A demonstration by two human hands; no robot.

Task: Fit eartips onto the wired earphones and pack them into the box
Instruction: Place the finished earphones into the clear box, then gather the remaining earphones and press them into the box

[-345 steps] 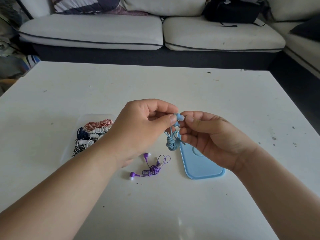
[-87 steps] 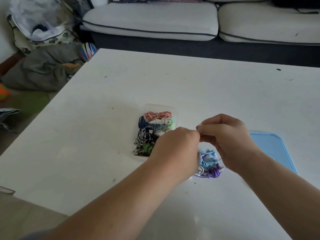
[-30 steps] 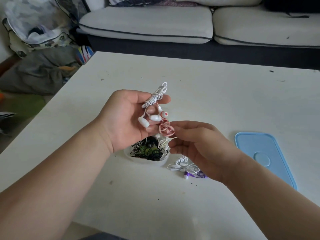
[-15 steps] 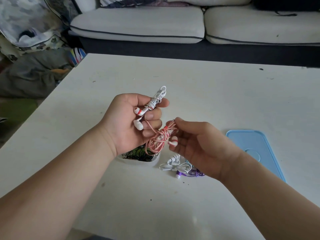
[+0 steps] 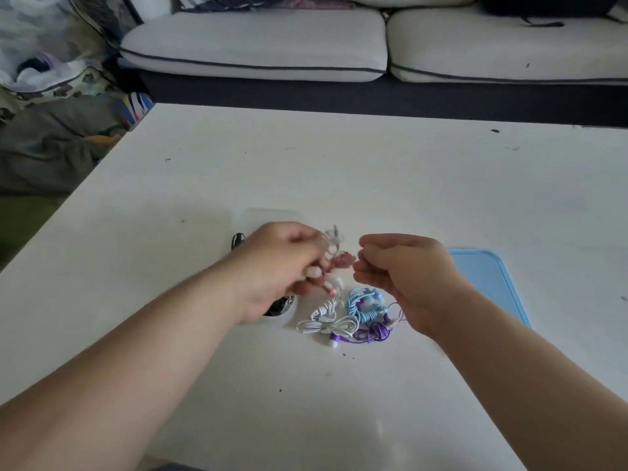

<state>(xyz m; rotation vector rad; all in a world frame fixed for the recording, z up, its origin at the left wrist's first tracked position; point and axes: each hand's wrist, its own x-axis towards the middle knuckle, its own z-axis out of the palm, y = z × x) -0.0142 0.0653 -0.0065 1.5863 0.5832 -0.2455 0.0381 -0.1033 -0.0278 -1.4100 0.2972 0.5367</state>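
Observation:
My left hand [image 5: 282, 263], blurred by motion, grips a coiled white earphone set [image 5: 331, 241] whose buds hang below its fingers. My right hand [image 5: 404, 270] has its fingers curled, and its fingertips pinch a red-and-white earphone bundle [image 5: 343, 261] between the two hands. Both hands hover low over the table. Below them lie a white earphone coil [image 5: 326, 321], a light blue coil [image 5: 363, 305] and a purple set [image 5: 373, 333]. The clear plastic box [image 5: 268, 215] sits under my left hand and is mostly hidden. I cannot make out any loose eartips.
The blue box lid [image 5: 489, 283] lies flat to the right of my right hand. The white table [image 5: 339, 171] stretches toward a pale sofa [image 5: 255, 45]. Bags and clothes [image 5: 51, 96] are piled on the floor beyond the table's left edge.
Both hands have dropped from chest height to just above the table and turned palms down. The red-and-white bundle still sits between them, and the view has tilted and shifted.

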